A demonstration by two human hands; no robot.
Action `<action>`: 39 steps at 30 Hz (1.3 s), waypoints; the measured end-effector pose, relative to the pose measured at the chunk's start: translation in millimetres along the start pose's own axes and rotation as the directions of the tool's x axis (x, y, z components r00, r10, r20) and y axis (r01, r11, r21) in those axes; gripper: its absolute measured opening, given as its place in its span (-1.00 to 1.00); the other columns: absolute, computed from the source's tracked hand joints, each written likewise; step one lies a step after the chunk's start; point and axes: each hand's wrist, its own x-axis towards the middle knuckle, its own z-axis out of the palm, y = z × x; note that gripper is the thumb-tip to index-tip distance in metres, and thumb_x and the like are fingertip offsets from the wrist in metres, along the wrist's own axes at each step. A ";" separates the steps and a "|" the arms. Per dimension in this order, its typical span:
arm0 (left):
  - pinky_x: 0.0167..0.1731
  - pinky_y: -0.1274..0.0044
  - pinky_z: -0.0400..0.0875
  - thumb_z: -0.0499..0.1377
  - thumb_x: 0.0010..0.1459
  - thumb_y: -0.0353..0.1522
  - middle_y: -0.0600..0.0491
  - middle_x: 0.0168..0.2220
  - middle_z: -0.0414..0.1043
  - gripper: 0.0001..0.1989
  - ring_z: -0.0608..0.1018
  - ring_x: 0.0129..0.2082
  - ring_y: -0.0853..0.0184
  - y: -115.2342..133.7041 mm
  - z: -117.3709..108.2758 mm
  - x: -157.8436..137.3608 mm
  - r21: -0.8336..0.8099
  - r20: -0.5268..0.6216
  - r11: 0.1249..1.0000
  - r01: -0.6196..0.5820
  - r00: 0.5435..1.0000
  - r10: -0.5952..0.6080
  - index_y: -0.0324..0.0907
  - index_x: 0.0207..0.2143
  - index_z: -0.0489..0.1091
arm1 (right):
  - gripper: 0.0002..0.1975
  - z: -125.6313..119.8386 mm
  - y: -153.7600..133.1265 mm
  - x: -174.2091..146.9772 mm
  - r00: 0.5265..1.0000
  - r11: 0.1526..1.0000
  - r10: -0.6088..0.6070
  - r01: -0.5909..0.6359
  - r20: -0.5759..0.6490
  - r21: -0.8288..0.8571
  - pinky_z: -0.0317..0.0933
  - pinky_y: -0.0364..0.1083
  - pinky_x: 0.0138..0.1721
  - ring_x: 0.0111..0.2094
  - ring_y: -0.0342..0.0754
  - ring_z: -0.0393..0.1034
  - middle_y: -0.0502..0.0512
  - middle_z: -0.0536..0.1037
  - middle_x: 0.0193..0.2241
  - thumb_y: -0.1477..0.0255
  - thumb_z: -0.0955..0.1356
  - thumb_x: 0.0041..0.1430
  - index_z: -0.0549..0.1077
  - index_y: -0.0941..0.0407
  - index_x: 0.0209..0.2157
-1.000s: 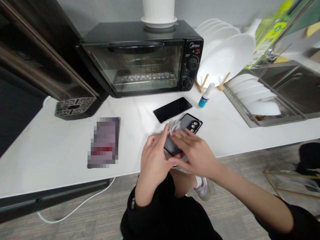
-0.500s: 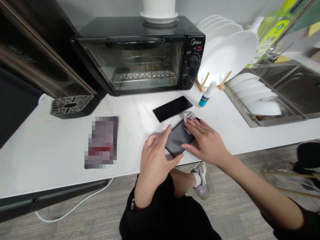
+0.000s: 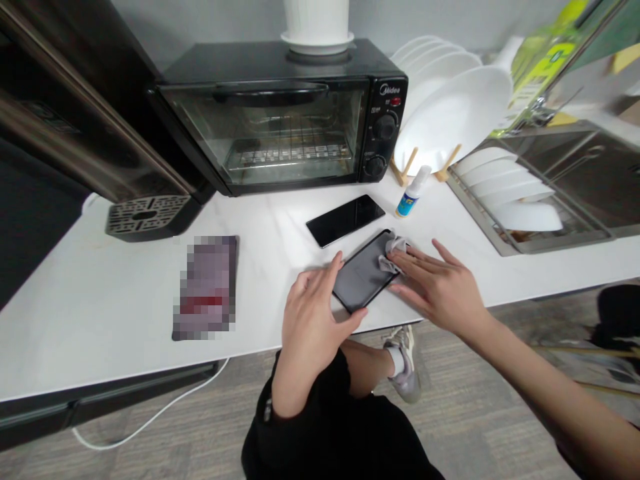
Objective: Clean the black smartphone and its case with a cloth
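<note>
A dark grey phone case with a raised black rim lies slanted on the white counter. My left hand holds its near left end, with thumb and fingers on opposite edges. The fingers of my right hand press a crumpled light grey wipe onto the case's far right part, hiding that corner. Just beyond the case lies a phone with a dark screen. A small spray bottle with a blue label stands upright to the right of the phone.
A black toaster oven stands at the back, beside a machine with a drip tray. White plates stand in a wooden rack. A sink holds stacked dishes. A blurred-out flat object lies left. The counter's front edge is close.
My right hand has slid the wipe right along the case, uncovering more of its surface. My left hand keeps its hold on the near end.
</note>
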 end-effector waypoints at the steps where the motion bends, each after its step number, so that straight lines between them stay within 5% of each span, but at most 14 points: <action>1: 0.19 0.24 0.37 0.40 0.15 -0.21 0.03 0.26 0.47 -0.05 0.41 0.14 0.10 -0.2 0.1 0.2 0.004 -0.003 1.000 0.002 1.000 -0.002 -0.04 0.48 0.03 | -0.48 2.0 2.3 3.3 1.000 0.999 0.030 -0.030 -0.005 -0.011 0.17 0.35 0.39 0.22 0.19 0.50 0.19 0.57 0.20 0.12 0.29 0.45 0.41 0.12 0.27; 6: 0.18 0.24 0.38 0.39 0.13 -0.28 -0.01 0.24 0.48 -0.06 0.42 0.14 0.08 -1.8 -0.4 1.6 -0.001 -0.020 1.000 -0.019 1.000 0.019 -0.05 0.48 0.04 | -0.33 12.7 -47.9 20.5 0.994 0.981 0.105 -0.100 -0.022 0.165 0.26 0.25 0.36 0.31 0.22 0.39 0.36 0.47 0.28 0.01 0.29 0.40 0.42 0.27 0.25; 11: 0.15 0.27 0.40 0.32 0.10 -0.44 -0.04 0.18 0.51 -0.06 0.46 0.08 0.10 -3.0 -2.7 0.7 -0.007 0.002 1.000 -0.003 1.000 0.003 -0.10 0.48 0.02 | -0.32 12.0 -104.3 15.0 0.995 0.909 -0.064 0.026 0.079 0.416 0.26 0.18 0.38 0.25 0.15 0.46 0.32 0.55 0.21 -0.02 0.29 0.38 0.46 0.29 0.19; 16: 0.19 0.22 0.35 0.41 0.08 -0.31 -0.04 0.21 0.46 0.01 0.43 0.14 0.05 1.2 -4.1 -0.1 0.006 0.015 1.000 -0.001 1.000 0.001 -0.06 0.49 -0.01 | -0.58 0.8 -61.7 -3.0 0.995 0.950 -0.081 0.059 0.062 0.307 0.22 0.26 0.39 0.21 0.06 0.51 0.14 0.60 0.17 0.18 0.29 0.47 0.49 0.11 0.18; 21: 0.16 0.20 0.35 0.37 0.16 -0.21 -0.05 0.21 0.46 -0.03 0.43 0.12 0.04 2.1 -3.0 0.1 0.026 0.008 1.000 -0.016 1.000 0.016 -0.06 0.49 -0.04 | -0.44 3.5 -17.8 6.5 0.995 0.995 0.095 -0.095 0.015 0.023 0.21 0.37 0.36 0.30 0.23 0.40 0.31 0.50 0.26 0.16 0.28 0.45 0.38 0.22 0.30; 25: 0.17 0.23 0.35 0.37 0.14 -0.28 -0.06 0.22 0.46 -0.03 0.43 0.11 0.06 -1.1 -1.9 -0.6 0.027 -0.009 0.998 -0.057 0.998 0.057 -0.08 0.49 -0.03 | -0.33 14.7 -51.5 23.2 0.991 0.985 0.134 -0.133 -0.001 0.109 0.25 0.32 0.36 0.36 0.29 0.31 0.42 0.40 0.32 0.06 0.28 0.42 0.38 0.31 0.29; 31: 0.16 0.28 0.37 0.20 0.17 -0.50 -0.10 0.17 0.47 -0.13 0.45 0.08 0.11 -3.2 -1.0 -1.1 0.032 -0.025 0.999 -0.031 0.999 0.032 -0.16 0.49 -0.03 | -0.38 7.6 -111.2 13.0 0.991 0.918 -0.079 0.031 0.106 0.395 0.27 0.15 0.38 0.28 0.14 0.43 0.33 0.52 0.24 0.07 0.29 0.42 0.44 0.29 0.22; 35: 0.18 0.20 0.35 0.38 0.13 -0.28 -0.10 0.22 0.43 0.03 0.43 0.13 0.04 0.4 -2.6 -1.1 0.022 0.030 0.998 -0.051 0.998 0.050 -0.15 0.51 -0.11 | -0.52 -0.7 -69.2 3.5 0.991 0.956 -0.089 0.058 0.097 0.288 0.29 0.23 0.36 0.23 0.09 0.49 0.18 0.58 0.19 0.12 0.27 0.47 0.49 0.14 0.19; 39: 0.18 0.18 0.34 0.37 0.16 -0.21 -0.09 0.21 0.44 0.01 0.43 0.13 0.03 2.2 -2.2 -1.4 0.050 0.006 0.998 -0.044 0.999 0.044 -0.08 0.51 -0.11 | -0.48 4.1 -20.2 16.4 0.997 0.996 0.066 -0.068 0.033 0.064 0.28 0.32 0.33 0.27 0.18 0.45 0.26 0.53 0.23 0.15 0.25 0.48 0.45 0.18 0.25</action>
